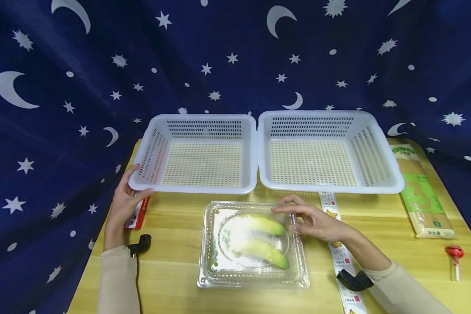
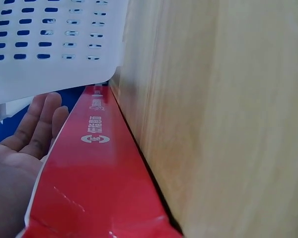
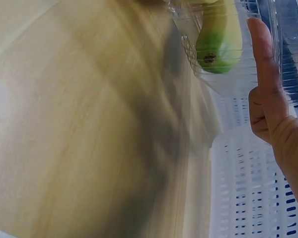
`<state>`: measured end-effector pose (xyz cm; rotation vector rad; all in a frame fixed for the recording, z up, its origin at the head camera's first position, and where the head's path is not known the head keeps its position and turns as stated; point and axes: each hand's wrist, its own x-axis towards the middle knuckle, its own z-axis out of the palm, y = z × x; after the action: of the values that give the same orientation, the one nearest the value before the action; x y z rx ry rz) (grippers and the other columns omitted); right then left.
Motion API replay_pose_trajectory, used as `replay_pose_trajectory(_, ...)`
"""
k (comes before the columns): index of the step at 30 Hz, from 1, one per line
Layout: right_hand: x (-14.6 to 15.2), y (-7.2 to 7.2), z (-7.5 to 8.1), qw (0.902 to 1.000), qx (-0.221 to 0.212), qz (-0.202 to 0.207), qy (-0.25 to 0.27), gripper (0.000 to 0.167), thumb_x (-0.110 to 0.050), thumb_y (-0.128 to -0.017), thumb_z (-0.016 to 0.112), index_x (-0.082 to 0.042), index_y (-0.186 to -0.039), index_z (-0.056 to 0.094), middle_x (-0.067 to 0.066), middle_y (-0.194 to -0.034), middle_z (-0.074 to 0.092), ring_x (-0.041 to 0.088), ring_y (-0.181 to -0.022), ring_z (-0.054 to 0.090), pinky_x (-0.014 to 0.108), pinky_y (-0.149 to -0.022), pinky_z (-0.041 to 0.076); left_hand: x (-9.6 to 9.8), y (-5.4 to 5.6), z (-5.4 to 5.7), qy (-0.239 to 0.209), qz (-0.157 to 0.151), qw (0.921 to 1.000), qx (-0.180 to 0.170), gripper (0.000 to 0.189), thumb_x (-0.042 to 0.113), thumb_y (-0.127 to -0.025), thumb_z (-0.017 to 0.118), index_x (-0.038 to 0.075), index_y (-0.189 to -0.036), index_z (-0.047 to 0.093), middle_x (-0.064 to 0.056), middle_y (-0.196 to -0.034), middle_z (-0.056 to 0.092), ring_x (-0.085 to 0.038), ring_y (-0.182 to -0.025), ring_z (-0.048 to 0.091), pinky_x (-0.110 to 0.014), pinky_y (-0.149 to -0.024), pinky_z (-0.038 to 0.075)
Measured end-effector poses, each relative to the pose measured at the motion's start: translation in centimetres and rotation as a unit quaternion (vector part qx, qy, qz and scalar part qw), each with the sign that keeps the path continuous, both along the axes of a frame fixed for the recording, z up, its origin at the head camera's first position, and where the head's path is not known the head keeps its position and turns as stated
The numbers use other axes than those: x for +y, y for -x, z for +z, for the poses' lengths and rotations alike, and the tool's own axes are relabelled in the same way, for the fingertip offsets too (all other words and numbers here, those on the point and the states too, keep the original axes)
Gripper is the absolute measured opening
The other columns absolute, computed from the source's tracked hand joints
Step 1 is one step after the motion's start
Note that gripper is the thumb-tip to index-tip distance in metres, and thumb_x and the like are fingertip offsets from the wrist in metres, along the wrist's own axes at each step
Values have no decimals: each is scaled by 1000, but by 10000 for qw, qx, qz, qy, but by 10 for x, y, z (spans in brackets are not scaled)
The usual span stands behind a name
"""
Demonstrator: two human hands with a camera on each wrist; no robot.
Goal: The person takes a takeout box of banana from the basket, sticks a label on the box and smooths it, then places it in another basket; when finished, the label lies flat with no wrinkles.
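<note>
At the front left corner of the left white plastic basket, my left hand holds the rim, thumb on the front edge and fingertips on the side. Its other fingers are loosely bent behind a red packet in the left wrist view. My right hand touches the far right corner of a clear plastic clamshell box, its thumb lying straight along the side. Inside are two long yellow-green fruits, partly washed out by glare; their kind is unclear.
A second white basket stands beside the first. A strip of banana stickers runs under my right forearm. At the right lie a flat green-and-brown bag and a red lollipop. A dark star-patterned cloth hangs behind the wooden table.
</note>
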<state>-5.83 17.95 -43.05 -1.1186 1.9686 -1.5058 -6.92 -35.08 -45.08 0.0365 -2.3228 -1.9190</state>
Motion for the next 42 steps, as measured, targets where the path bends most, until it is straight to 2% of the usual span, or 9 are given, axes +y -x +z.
replay_pose_trajectory(4,1,1,-4,9991,207,-169,-320,50,0,-92,59,-12,-140,52,14,-141,38,9,-131,38,36,-106,39,7,-1,7,-121,-154,9998,-28,86,-15,-82,67,13,-154,29,-22,-156,25,-18,-130,41,-7,-98,40)
replay_pose_trajectory(10,0,6,-7,9986,115,-235,-463,49,-2,-93,60,-13,-140,52,17,-145,36,8,-134,34,39,-107,39,14,-2,16,-162,-239,9995,95,84,-16,-82,66,7,-153,28,-25,-154,24,-25,-130,40,-8,-98,41)
replay_pose_trajectory(13,0,8,-10,9981,95,-263,-552,48,-4,-94,60,-15,-140,52,18,-146,35,9,-136,32,51,-106,39,13,1,13,-125,-265,9995,142,85,-17,-81,67,6,-153,28,-25,-154,25,-25,-130,40,-8,-99,41)
replay_pose_trajectory(18,0,10,-13,9977,175,-300,-579,48,-5,-93,59,-16,-140,53,25,-146,36,18,-138,31,70,-100,35,6,7,1,-189,-241,9993,211,87,-19,-80,67,9,-153,29,-21,-155,27,-17,-130,42,-8,-99,41)
replay_pose_trajectory(23,-2,13,-11,9982,22,-265,-541,51,-5,-93,59,-17,-141,51,26,-149,33,14,-139,28,72,-100,32,0,7,-4,-349,-322,9982,378,88,-21,-79,66,10,-153,29,-18,-156,26,-15,-132,40,-9,-101,39)
replay_pose_trajectory(30,-4,18,-12,9974,-54,-223,-683,50,-8,-94,59,-18,-142,51,25,-150,31,32,-138,28,74,-98,34,-2,4,-3,-275,-309,9985,372,88,-19,-80,66,11,-154,28,-18,-155,28,-15,-130,42,-9,-101,40)
replay_pose_trajectory(42,-7,16,-9,9966,-74,-299,-770,49,-11,-93,60,-20,-141,53,25,-151,31,40,-137,28,69,-98,36,-1,2,-1,95,-241,9995,191,88,-16,-82,66,14,-155,25,-16,-157,24,-14,-130,39,-7,-102,36)
